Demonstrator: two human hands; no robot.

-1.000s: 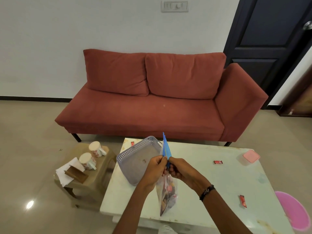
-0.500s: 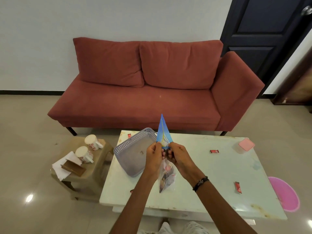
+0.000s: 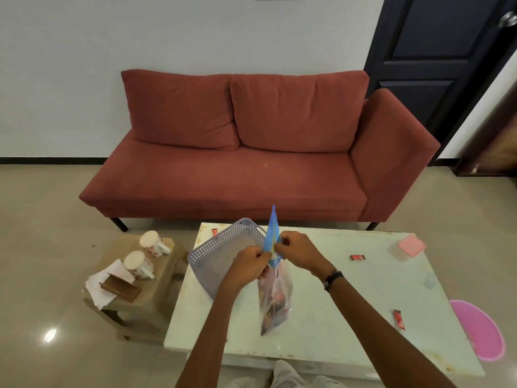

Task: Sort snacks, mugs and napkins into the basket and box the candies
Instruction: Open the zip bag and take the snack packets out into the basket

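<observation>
- Both hands pinch the blue top of a clear snack bag: the left hand is closed on the near-left side of the blue strip, and the right hand is closed on its right side, thumb and fingers pressed together.
- Between the two fists the blue strip stands upright, its pointed end rising above the knuckles.
- Below the hands the transparent body of the bag hangs down, with dark and reddish snacks gathered in its lower half; its bottom corner reaches the white table, though contact there cannot be told.
- A dark band sits on the right wrist.
- Just left of the bag, behind the left hand, a grey perforated basket rests on the table, tilted with its far rim raised.
- Red candies lie scattered on the tabletop: one right of the right hand, one near the right edge, and one at the far left corner beside the basket.
- A small box with a pink lid sits at the far right corner of the table.
- On a low brown stool left of the table stand two white mugs with red flowers, white napkins and a brown holder lying on them.
- A pink round object lies on the floor to the right of the table.
- A red sofa stands behind the table against the wall.
</observation>
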